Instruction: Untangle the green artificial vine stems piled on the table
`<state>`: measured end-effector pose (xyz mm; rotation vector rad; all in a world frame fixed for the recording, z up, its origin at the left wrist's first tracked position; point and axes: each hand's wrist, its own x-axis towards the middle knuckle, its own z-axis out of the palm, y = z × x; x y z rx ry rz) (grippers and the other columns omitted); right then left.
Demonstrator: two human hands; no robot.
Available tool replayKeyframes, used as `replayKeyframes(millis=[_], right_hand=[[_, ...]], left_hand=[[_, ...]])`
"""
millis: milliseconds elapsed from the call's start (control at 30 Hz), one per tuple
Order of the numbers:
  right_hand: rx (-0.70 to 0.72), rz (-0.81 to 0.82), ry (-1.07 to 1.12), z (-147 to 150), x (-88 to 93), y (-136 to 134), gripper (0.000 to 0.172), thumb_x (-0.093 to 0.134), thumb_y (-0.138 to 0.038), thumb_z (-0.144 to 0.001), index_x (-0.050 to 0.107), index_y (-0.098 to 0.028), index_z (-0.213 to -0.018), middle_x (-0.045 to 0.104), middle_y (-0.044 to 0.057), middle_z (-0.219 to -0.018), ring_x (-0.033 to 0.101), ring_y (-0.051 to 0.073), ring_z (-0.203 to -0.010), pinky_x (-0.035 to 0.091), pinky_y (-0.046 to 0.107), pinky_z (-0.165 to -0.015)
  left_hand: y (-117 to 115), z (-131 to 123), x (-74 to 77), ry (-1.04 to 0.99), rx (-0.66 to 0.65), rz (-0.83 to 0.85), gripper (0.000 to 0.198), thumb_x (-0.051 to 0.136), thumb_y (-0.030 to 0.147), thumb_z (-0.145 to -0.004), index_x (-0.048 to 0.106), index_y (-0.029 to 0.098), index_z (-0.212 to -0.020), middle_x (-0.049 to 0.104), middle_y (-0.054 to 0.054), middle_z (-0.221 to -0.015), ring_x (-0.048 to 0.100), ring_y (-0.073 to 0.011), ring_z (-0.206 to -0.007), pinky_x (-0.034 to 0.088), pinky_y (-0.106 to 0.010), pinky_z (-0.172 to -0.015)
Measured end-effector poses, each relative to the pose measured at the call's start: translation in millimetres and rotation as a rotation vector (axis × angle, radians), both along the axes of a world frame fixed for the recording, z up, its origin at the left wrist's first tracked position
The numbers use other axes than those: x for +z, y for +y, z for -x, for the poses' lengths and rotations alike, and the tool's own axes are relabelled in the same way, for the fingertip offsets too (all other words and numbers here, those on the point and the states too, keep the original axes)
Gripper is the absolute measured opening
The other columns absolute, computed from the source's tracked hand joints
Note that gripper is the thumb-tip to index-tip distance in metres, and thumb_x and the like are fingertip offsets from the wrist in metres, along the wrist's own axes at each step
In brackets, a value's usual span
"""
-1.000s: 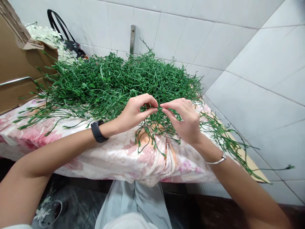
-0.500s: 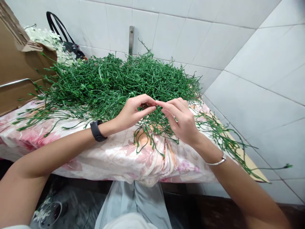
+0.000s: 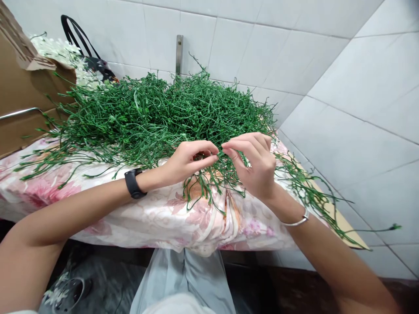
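Left hand [image 3: 185, 162]: my fingers [image 3: 204, 163] are bent in, thumb and index tips close together. Right hand [image 3: 253, 163]: thumb and index tips nearly meet too. I cannot tell whether either pinch has a thin stem in it; the two sets of tips face each other, just apart.

Landmark: the pile of green stems [image 3: 147, 109]. Both hands are at its near edge, right of its middle; my left is nearer that middle, my right nearer its right end. The bulk lies beyond my fingertips and off to the left. Its long axis runs left to right, about in line with the gap between my hands; single stems point every way.

Some loose stems [image 3: 204, 187] trail from the pile's near edge, below my fingertips. More stems [image 3: 307, 192] lie to its right, beside my right forearm.

Under the pile: desk with floral cloth [image 3: 140, 218]. Left of it: cardboard box [image 3: 19, 91]. At its far left: white flowers [image 3: 59, 48]. Behind it: tiled wall [image 3: 229, 52].
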<state>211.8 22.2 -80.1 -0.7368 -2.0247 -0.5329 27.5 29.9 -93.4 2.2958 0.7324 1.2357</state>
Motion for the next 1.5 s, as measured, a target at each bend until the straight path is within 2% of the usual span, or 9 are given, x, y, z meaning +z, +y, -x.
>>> replayKeyframes(millis=[100, 233, 500, 900, 1100, 1167, 1333, 1400, 1500], right_hand=[[-0.009, 0.036, -0.024, 0.3, 2.7, -2.8, 0.006, 0.056, -0.023, -0.081, 0.056, -0.026, -0.086, 0.065, 0.000, -0.090, 0.057, 0.018, -0.092, 0.034, 0.037, -0.084], [0.031, 0.075, -0.078, 0.8, 4.0, -3.6, 0.019, 0.062, -0.033, -0.076, 0.056, -0.024, -0.091, 0.065, 0.001, -0.098, 0.056, 0.020, -0.100, 0.029, 0.041, -0.090], [-0.023, 0.065, -0.132, 1.7, 0.7, -0.1, 0.011, 0.054, -0.025, -0.082, 0.054, -0.025, -0.093, 0.067, -0.002, -0.087, 0.060, 0.016, -0.088, 0.027, 0.040, -0.091], [0.035, 0.069, -0.048, 3.1, -5.9, -0.1, 0.016, 0.051, -0.018, -0.084, 0.050, -0.023, -0.100, 0.064, -0.002, -0.080, 0.058, 0.012, -0.074, 0.032, 0.033, -0.081], [0.088, 0.053, -0.002, 4.3, -5.1, -4.4, 0.013, 0.051, -0.014, -0.084, 0.051, -0.022, -0.094, 0.064, -0.002, -0.081, 0.055, 0.011, -0.070, 0.035, 0.032, -0.080], [0.143, 0.165, 0.059, 5.1, -4.8, -6.1, 0.013, 0.050, -0.015, -0.084, 0.052, -0.021, -0.095, 0.062, 0.000, -0.085, 0.054, 0.011, -0.072, 0.037, 0.031, -0.077], [0.335, 0.816, 0.310, 6.2, -1.9, -2.2, 0.013, 0.046, -0.021, -0.086, 0.058, -0.019, -0.089, 0.053, -0.001, -0.072, 0.047, 0.008, -0.062, 0.039, 0.024, -0.061], [0.438, 0.992, 0.459, 6.2, 0.0, 1.4, 0.010, 0.049, -0.022, -0.083, 0.057, -0.018, -0.087, 0.051, -0.001, -0.073, 0.044, 0.006, -0.059, 0.038, 0.023, -0.058], [0.509, 1.117, 0.556, 5.7, 2.7, 3.2, 0.009, 0.053, -0.022, -0.080, 0.058, -0.017, -0.086, 0.052, -0.001, -0.076, 0.042, 0.006, -0.058, 0.039, 0.023, -0.058]], left_hand=[[0.2, 0.5, -0.3, -0.022, 0.021, -0.007, 0.015, 0.052, 0.028, -0.083, 0.060, 0.015, -0.082, 0.059, 0.001, -0.070, 0.048, -0.0067, -0.061, 0.036, -0.018, -0.054], [-0.2, 1.4, 0.0, -0.041, 0.049, -0.024, 0.012, 0.054, 0.026, -0.082, 0.059, 0.015, -0.082, 0.059, 0.001, -0.070, 0.047, -0.0061, -0.059, 0.036, -0.018, -0.054], [0.5, 1.3, 0.6, -0.045, 0.064, -0.063, 0.013, 0.054, 0.023, -0.082, 0.064, 0.014, -0.083, 0.063, -0.001, -0.074, 0.050, -0.0067, -0.063, 0.038, -0.020, -0.057], [0.3, -2.2, 2.2, -0.310, -0.014, 0.393, 0.019, 0.068, 0.030, -0.069, 0.068, 0.012, -0.076, 0.069, -0.004, -0.073, 0.060, -0.0105, -0.065, 0.050, -0.023, -0.061], [1.1, -2.0, 2.3, -0.261, 0.012, 0.414, 0.018, 0.068, 0.028, -0.068, 0.067, 0.011, -0.073, 0.066, -0.003, -0.067, 0.057, -0.0088, -0.060, 0.047, -0.022, -0.058], [-0.1, -1.3, 2.4, -0.200, 0.055, 0.317, 0.016, 0.065, 0.027, -0.070, 0.067, 0.011, -0.073, 0.066, -0.003, -0.066, 0.056, -0.0082, -0.058, 0.044, -0.020, -0.054], [-2.9, -0.4, 2.9, -0.008, 0.190, -0.062, 0.008, 0.059, 0.018, -0.074, 0.065, 0.014, -0.072, 0.066, -0.001, -0.067, 0.054, -0.0083, -0.059, 0.041, -0.021, -0.057], [-2.6, 0.0, 3.5, 0.058, 0.222, -0.173, 0.007, 0.059, 0.018, -0.074, 0.064, 0.015, -0.071, 0.065, -0.001, -0.067, 0.054, -0.0086, -0.061, 0.041, -0.023, -0.062], [-0.5, 1.9, 5.1, 0.053, 0.168, -0.116, 0.008, 0.059, 0.019, -0.074, 0.064, 0.014, -0.070, 0.064, 0.000, -0.066, 0.054, -0.0082, -0.060, 0.040, -0.022, -0.059]])
